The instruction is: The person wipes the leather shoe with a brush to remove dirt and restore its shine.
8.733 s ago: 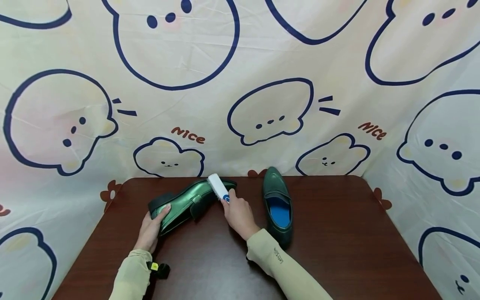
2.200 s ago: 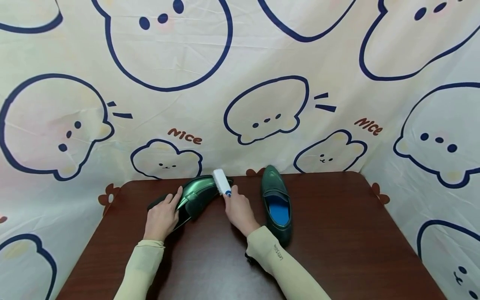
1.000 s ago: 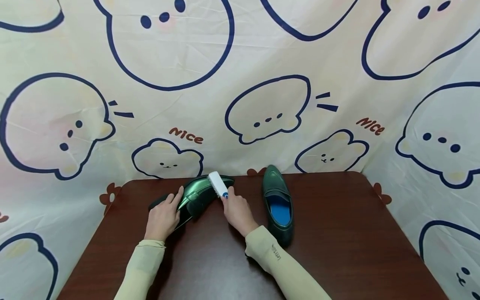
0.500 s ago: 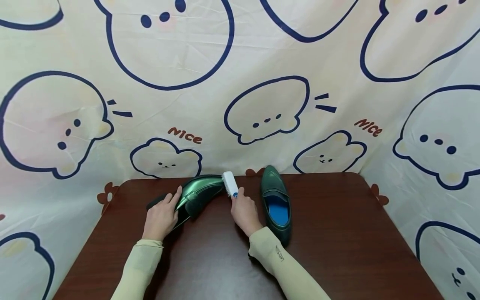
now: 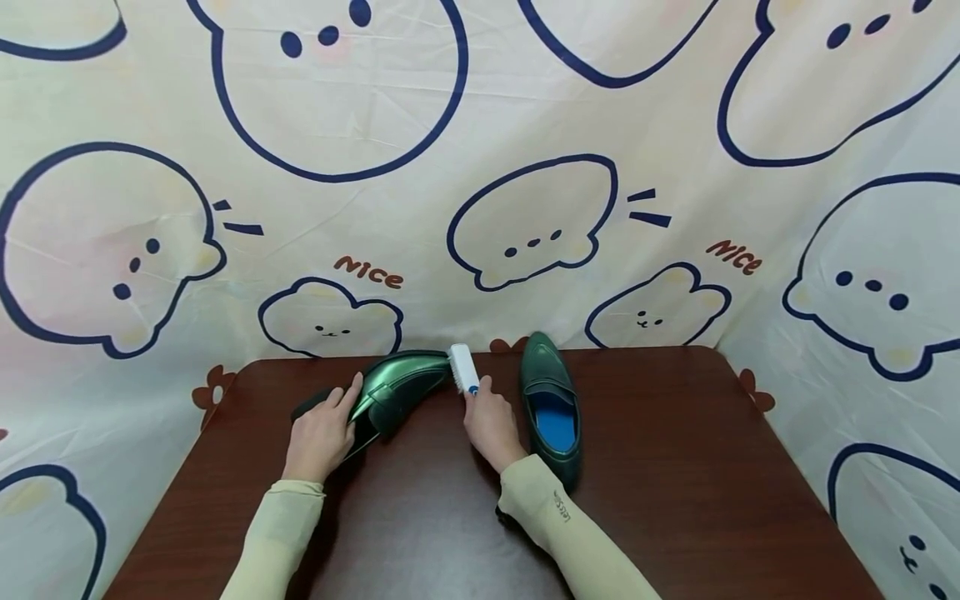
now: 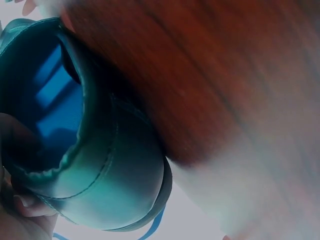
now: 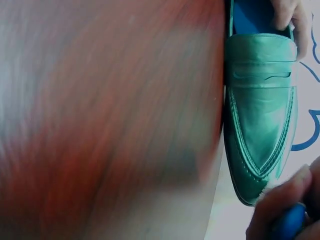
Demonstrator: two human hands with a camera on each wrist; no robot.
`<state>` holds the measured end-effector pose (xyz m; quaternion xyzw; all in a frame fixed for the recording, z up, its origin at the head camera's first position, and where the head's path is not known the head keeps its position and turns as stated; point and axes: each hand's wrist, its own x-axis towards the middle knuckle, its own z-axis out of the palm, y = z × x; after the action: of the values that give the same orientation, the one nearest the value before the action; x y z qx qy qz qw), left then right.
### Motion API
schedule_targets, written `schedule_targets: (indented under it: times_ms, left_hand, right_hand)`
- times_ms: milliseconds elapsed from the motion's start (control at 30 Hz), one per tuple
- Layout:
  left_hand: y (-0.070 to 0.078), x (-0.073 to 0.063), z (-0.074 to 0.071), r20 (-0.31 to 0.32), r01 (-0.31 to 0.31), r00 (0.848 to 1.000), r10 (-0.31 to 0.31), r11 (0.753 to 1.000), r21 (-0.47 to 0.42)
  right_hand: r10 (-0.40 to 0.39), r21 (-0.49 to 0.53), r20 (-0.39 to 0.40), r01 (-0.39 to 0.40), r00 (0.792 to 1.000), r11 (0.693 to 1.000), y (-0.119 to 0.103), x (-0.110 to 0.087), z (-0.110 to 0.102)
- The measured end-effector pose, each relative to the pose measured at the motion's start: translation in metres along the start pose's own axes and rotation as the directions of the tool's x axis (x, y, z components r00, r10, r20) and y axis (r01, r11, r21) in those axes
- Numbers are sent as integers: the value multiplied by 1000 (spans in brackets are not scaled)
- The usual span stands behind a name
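A glossy green loafer (image 5: 408, 379) lies tipped on its side at the back left of the table, toe pointing right. My left hand (image 5: 321, 435) grips it by the opening. In the left wrist view, fingers reach inside over the blue insole, with the loafer's heel (image 6: 125, 185) nearest. My right hand (image 5: 495, 427) holds a white brush (image 5: 463, 367) by its handle, bristles against or very near the toe tip. In the right wrist view, the loafer's upper (image 7: 262, 120) shows in full, and the right hand (image 7: 277, 207) covers most of the brush, leaving its blue handle end visible.
A second green loafer (image 5: 551, 367) with a blue insole stands upright just right of the right hand, toe towards the back. The dark brown wooden table (image 5: 675, 467) ends at a cloth backdrop (image 5: 420, 217) with cartoon prints.
My left hand has shifted from the heel to the shoe's opening since the oldest frame. The brush has moved back and forth over the toe, lately rightwards to its tip.
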<state>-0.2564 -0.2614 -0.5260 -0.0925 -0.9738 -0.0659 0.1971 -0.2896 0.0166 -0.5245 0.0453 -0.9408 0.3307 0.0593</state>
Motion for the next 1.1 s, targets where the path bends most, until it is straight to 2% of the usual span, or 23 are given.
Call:
schedule_targets:
  times_ms: [167,300,433,567,700,833,967,1100]
  left_hand:
    - [0,0,-1,-1,3,1000,-3,1000,-5]
    - [0,-2,1,-18,13,1000,-13,1000,-9]
    - [0,-3,3,-26,22,999,-22,1000,-11]
    - [1,-2,0,-13,16,1000,-16,1000,-15]
    - [1,-1,-4,-9,19,1000,-19,1000,-17]
    - [0,0,-6,-10,20,1000,-21,1000,-19]
    - [0,0,-3,-4,18,1000,-18,1000,-18]
    - [1,0,0,-5,13,1000,-13,1000,-22]
  right_hand:
    - [-19,68,22,17,1000,998,-9,-6,-9]
    - [-55,101,23,52,998,994,-23,-13,-26]
    - [-97,104,-14,98,995,990,-34,-19,-54]
    - [-101,64,-69,106,992,992,-29,-21,-91]
    - [-62,27,-101,65,993,997,-8,-16,-128]
    - [13,16,-105,-11,994,1000,26,-7,-155]
    - [85,5,-101,-85,991,996,67,1,-173]
    - [130,-58,-120,-138,984,989,110,5,-181]
